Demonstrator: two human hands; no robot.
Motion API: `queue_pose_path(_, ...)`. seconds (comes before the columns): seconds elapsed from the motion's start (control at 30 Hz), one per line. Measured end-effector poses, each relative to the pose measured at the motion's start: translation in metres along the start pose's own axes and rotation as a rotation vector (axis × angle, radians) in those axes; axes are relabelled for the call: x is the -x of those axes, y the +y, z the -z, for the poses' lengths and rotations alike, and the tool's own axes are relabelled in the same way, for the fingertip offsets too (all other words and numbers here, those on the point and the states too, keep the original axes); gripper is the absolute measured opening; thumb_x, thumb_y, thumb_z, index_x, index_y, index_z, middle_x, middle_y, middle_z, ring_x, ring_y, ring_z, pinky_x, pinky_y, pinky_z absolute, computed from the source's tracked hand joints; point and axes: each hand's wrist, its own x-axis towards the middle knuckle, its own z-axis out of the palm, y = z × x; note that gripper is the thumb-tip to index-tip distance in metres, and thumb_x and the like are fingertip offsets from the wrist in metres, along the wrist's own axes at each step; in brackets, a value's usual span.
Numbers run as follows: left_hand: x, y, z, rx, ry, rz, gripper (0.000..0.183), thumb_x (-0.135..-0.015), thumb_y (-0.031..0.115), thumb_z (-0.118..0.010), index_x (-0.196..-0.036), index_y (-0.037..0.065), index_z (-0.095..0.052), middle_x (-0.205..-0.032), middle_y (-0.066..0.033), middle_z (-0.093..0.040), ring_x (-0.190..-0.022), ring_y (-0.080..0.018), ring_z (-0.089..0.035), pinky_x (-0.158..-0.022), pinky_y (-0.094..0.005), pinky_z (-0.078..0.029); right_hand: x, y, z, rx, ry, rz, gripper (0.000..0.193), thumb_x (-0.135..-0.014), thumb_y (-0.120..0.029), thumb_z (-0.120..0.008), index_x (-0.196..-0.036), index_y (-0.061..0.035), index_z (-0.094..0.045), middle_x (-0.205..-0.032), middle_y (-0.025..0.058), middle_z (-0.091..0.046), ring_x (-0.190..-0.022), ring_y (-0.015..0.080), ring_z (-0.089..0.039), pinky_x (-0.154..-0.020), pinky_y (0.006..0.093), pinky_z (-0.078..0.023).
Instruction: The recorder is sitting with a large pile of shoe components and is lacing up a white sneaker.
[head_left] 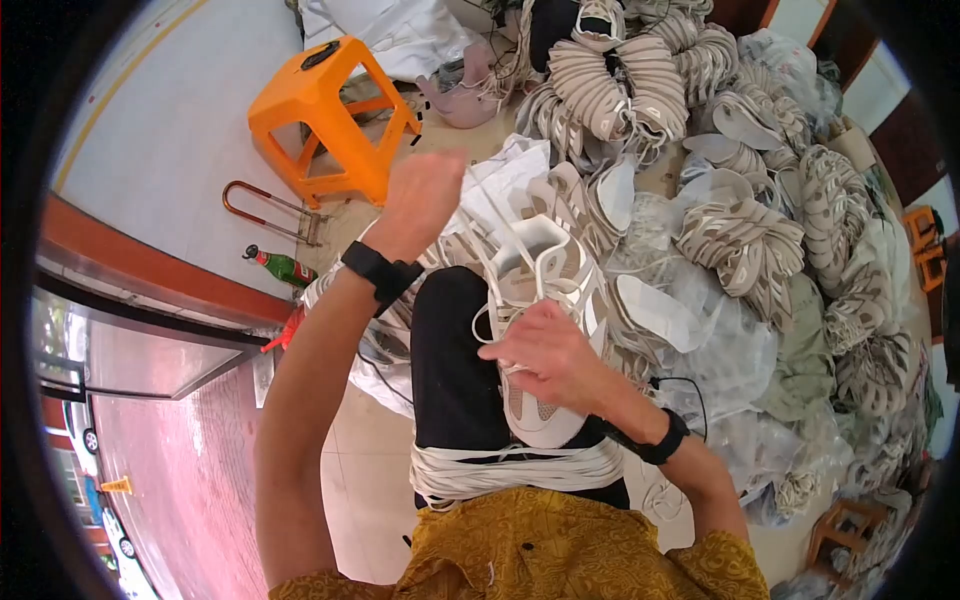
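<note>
A beige and white sneaker (540,420) lies on my lap, its toe toward me and its opening pointing away. White shoelace (492,195) runs taut from the upper part of the shoe to my left hand (422,198), which is closed on it, raised beyond the shoe to the left. My right hand (550,358) is curled over the front of the sneaker, at the lacing; what its fingertips pinch is partly hidden. A loose lace loop hangs by the shoe's left side. Across my thighs lies a bundle of white laces (515,475).
An orange plastic stool (335,120) stands at the far left, near a green bottle (285,268). Piles of beige sneaker uppers (740,245) and clear plastic bags (720,350) crowd the right side. More shoe pieces lie just beyond my lap. A glass door (170,340) is at left.
</note>
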Motion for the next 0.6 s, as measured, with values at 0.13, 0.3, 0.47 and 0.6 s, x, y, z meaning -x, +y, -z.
queue_pose_path(0.13, 0.001, -0.014, -0.005, -0.071, 0.014, 0.032, 0.008, -0.072, 0.006, -0.048, -0.071, 0.001, -0.055, -0.066, -0.0175, -0.057, -0.064, -0.0324, -0.059, -0.054, -0.0407, -0.046, 0.016, 0.011, -0.015, -0.013, 0.162, 0.026, 0.036, -0.055, 0.004, -0.062, -0.09, -0.0076, -0.06, -0.077, 0.0043, -0.056, -0.079, 0.0199, -0.054, -0.075, 0.0338, -0.038)
queue_pose_path(0.3, -0.017, -0.035, 0.001, -0.138, 0.027, 0.049, 0.01, -0.076, 0.009, -0.045, -0.075, 0.002, -0.052, -0.067, -0.0163, -0.058, -0.063, -0.0319, -0.059, -0.054, -0.0407, -0.046, 0.023, 0.018, -0.026, 0.161, 0.19, 0.094, 0.032, -0.058, 0.0, -0.06, -0.09, -0.0056, -0.06, -0.084, 0.0048, -0.057, -0.086, 0.0204, -0.053, -0.076, 0.0356, -0.038)
queue_pose_path(0.47, -0.025, -0.03, -0.017, -0.108, 0.037, 0.039, 0.011, -0.078, 0.01, -0.044, -0.075, 0.002, -0.051, -0.066, -0.0157, -0.057, -0.063, -0.0324, -0.058, -0.054, -0.0422, -0.045, 0.03, 0.014, -0.03, 0.328, 0.126, 0.143, 0.03, -0.066, -0.007, -0.055, -0.095, -0.0045, -0.058, -0.095, 0.0083, -0.055, -0.093, 0.0228, -0.05, -0.08, 0.0368, -0.037)
queue_pose_path(0.6, -0.017, -0.013, -0.023, 0.056, -0.002, 0.067, 0.01, -0.079, 0.012, -0.047, -0.079, 0.003, -0.053, -0.074, -0.0173, -0.056, -0.071, -0.034, -0.055, -0.059, -0.0432, -0.042, 0.032, -0.003, -0.018, 0.556, 0.129, 0.003, 0.036, -0.068, -0.011, -0.053, -0.104, -0.004, -0.053, -0.111, 0.0127, -0.048, -0.105, 0.025, -0.044, -0.083, 0.037, -0.036)
